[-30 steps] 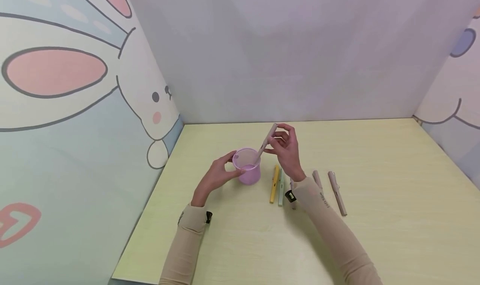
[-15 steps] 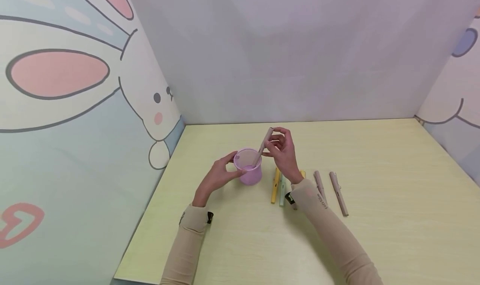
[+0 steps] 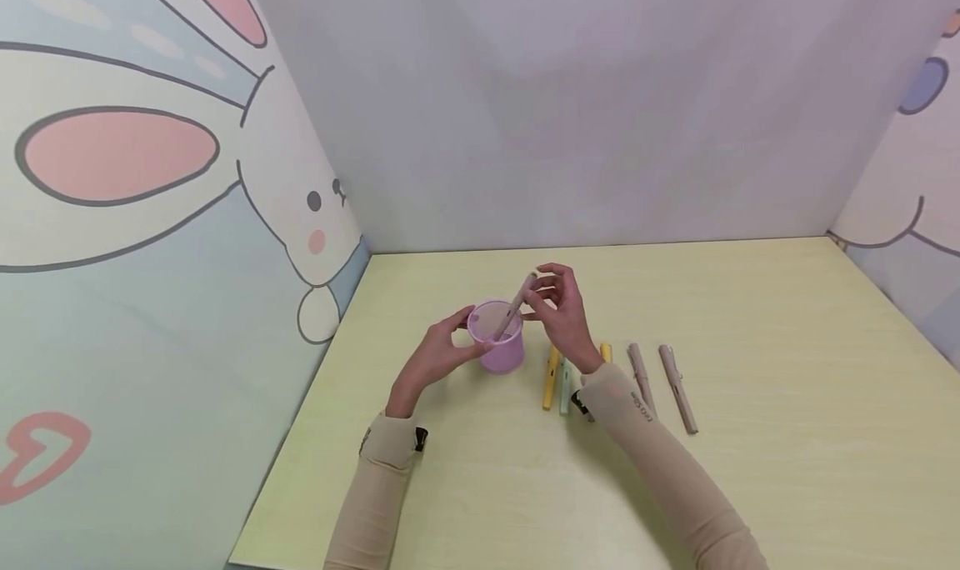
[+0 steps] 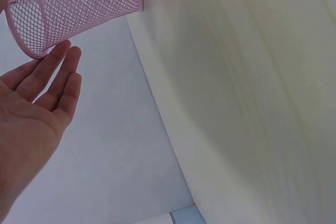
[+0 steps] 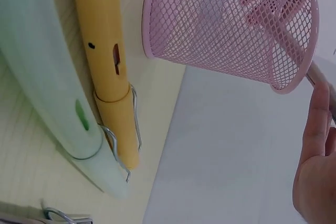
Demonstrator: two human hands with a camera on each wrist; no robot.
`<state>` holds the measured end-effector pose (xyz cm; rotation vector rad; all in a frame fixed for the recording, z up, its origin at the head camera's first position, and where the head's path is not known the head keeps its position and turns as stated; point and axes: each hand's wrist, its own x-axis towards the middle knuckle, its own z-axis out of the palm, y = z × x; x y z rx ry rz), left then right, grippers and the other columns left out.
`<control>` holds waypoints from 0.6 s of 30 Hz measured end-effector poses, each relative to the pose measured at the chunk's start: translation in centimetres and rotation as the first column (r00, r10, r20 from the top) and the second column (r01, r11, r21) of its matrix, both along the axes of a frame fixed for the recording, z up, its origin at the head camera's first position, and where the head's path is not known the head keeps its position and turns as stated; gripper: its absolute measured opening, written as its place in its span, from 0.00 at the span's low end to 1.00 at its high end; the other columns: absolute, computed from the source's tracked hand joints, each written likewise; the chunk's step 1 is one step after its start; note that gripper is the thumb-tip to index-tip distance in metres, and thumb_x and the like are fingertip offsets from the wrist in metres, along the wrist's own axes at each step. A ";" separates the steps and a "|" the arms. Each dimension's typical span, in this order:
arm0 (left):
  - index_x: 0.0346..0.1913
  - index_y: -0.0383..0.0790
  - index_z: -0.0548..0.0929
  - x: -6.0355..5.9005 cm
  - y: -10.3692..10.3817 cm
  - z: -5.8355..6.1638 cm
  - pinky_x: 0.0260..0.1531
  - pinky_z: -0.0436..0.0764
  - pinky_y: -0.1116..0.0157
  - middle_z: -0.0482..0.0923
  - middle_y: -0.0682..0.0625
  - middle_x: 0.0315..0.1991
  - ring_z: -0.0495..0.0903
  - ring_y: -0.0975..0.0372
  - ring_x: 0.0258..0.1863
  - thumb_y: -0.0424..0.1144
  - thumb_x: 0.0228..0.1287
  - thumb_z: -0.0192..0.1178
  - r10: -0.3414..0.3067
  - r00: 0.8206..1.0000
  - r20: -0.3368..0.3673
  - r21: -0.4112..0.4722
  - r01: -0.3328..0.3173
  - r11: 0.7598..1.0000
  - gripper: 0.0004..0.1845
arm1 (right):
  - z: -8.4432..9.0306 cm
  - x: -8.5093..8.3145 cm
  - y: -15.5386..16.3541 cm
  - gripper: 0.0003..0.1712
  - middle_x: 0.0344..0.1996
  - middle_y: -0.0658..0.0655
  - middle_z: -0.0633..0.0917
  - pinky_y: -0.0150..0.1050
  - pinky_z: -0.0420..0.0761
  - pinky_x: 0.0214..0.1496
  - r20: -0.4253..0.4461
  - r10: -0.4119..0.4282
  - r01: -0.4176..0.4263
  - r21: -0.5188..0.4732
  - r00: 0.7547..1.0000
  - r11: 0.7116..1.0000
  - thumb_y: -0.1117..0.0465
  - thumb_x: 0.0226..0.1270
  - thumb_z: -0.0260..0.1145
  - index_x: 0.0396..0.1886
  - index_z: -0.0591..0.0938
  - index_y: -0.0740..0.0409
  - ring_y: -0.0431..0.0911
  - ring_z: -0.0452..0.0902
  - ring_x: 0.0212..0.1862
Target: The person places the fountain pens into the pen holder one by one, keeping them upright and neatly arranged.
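Observation:
My left hand [image 3: 435, 357] holds a pink mesh pen cup [image 3: 504, 358] upright at its rim, thumb on the near side and fingers on the far side. In the left wrist view, fingertips touch the rim of the cup [image 4: 89, 3]. My right hand [image 3: 566, 320] pinches a greyish-pink pen [image 3: 515, 305] near its upper end. The pen slants down to the left, its lower part inside the cup. Through the mesh in the right wrist view, the pen [image 5: 286, 40] shows inside.
Right of the cup lie a yellow pen [image 3: 551, 380] and a pale green pen [image 3: 566, 388]. Another yellow pen [image 3: 606, 352] and a pen beneath my right sleeve are partly hidden. Two greyish-pink pens [image 3: 640, 374] [image 3: 678, 391] lie farther right. A grey wall [image 3: 585, 137] rises behind the table [image 3: 787, 370].
My right hand has moved down and left, lowering the pen deeper into the cup. The left hand and cup stay nearly still. A second yellow pen has come into view beside the right wrist.

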<state>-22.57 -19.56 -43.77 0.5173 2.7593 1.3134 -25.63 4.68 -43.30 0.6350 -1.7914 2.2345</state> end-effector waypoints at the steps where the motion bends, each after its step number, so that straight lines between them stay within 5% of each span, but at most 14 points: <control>1: 0.77 0.38 0.68 0.0 0.0 0.0 0.64 0.73 0.43 0.78 0.44 0.66 0.75 0.52 0.65 0.54 0.65 0.72 0.000 1.000 0.001 0.001 0.000 1.000 0.44 | 0.0 0.0 0.0 0.26 0.45 0.64 0.77 0.44 0.88 0.38 0.001 -0.001 0.001 -0.001 1.000 1.000 0.74 0.75 0.62 0.67 0.63 0.73 0.51 0.80 0.43; 11: 0.77 0.37 0.67 -0.1 0.0 0.0 0.65 0.71 0.42 0.78 0.43 0.65 0.75 0.52 0.65 0.54 0.64 0.73 0.005 1.000 0.005 0.004 -0.005 1.000 0.45 | -0.2 0.1 0.4 0.26 0.43 0.62 0.76 0.43 0.88 0.36 0.019 0.001 -0.001 -0.018 1.000 1.000 0.74 0.75 0.62 0.67 0.63 0.75 0.46 0.80 0.40; 18: 0.77 0.37 0.67 -0.1 0.0 0.0 0.64 0.73 0.44 0.77 0.43 0.67 0.75 0.51 0.66 0.54 0.65 0.72 0.006 1.000 -0.002 -0.013 -0.006 1.000 0.44 | 0.1 0.3 1.3 0.25 0.44 0.65 0.76 0.43 0.88 0.37 0.020 -0.014 0.014 -0.011 1.000 1.000 0.74 0.75 0.62 0.66 0.65 0.73 0.52 0.80 0.41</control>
